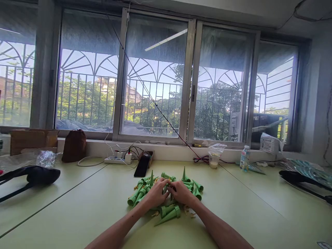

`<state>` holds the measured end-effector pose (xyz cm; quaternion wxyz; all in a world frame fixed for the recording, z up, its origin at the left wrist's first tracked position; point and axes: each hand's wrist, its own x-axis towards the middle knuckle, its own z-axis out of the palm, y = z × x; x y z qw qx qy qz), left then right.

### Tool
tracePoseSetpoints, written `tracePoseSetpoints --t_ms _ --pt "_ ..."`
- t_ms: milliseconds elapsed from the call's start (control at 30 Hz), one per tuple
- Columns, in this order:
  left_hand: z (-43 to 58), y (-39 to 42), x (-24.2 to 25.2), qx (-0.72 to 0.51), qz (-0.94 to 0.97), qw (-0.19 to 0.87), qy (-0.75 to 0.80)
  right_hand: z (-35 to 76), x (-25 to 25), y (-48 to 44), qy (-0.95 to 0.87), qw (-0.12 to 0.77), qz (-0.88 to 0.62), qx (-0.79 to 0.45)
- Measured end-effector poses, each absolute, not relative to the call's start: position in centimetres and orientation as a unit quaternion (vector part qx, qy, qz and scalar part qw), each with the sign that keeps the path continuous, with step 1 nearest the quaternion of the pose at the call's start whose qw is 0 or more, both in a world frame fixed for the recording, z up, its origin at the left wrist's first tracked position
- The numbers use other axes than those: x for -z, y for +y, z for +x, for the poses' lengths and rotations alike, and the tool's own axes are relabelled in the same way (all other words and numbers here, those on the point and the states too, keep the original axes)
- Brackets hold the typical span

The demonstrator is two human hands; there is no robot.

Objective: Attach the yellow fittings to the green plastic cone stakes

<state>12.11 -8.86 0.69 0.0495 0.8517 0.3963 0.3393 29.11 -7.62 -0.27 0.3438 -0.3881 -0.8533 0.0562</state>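
In the head view, my left hand [157, 192] is closed around a green plastic piece [166, 188], which shows only in part between the fingers. My right hand [181, 192] meets it fingertip to fingertip. Its fingers are pinched together, and what they hold is hidden. Around both hands lies a pile of hollow green plastic spikes [169, 216], pointed at one end and wide at the other. Two of them stand upright, a left spike [151, 178] and a right spike [184, 174]. Small yellow plastic pieces [155, 214] are scattered among them.
Behind the pile are a black phone [142, 165] and a white power strip [114, 160] with cables. A brown pouch [74, 146] and cardboard box [33, 141] stand left. A bagged cup [214, 159] and bottle [244, 158] stand right. Black objects lie at both sides.
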Motion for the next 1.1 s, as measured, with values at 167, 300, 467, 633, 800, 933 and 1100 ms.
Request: tracePoseSetpoints --t_ms 167,300,467,633,800,933,1100 --pt "12.13 -8.95 -0.76 -0.344 0.852 0.054 0.391 29.13 0.26 -7.61 -0.855 0.341 -0.386 -0.058" --pt "12.12 -8.86 -0.68 -0.346 0.851 0.057 0.392 29.15 0.31 -7.60 -0.856 0.345 -0.381 -0.061" --pt "12.10 -8.97 -0.77 -0.348 0.850 0.060 0.392 29.15 0.46 -7.45 -0.854 0.345 -0.385 -0.052" --pt "12.15 -9.20 -0.97 -0.342 0.851 0.070 0.391 29.16 0.74 -7.08 -0.857 0.336 -0.388 -0.047" --pt "12.18 -9.17 -0.95 -0.343 0.849 0.065 0.397 29.15 0.88 -6.89 -0.859 0.322 -0.397 -0.040" --pt "12.12 -8.93 -0.74 -0.345 0.848 0.066 0.398 29.13 0.89 -6.88 -0.858 0.323 -0.397 -0.034" --pt "12.06 -8.85 -0.65 -0.348 0.850 0.065 0.390 29.11 0.90 -6.86 -0.857 0.324 -0.399 -0.033"
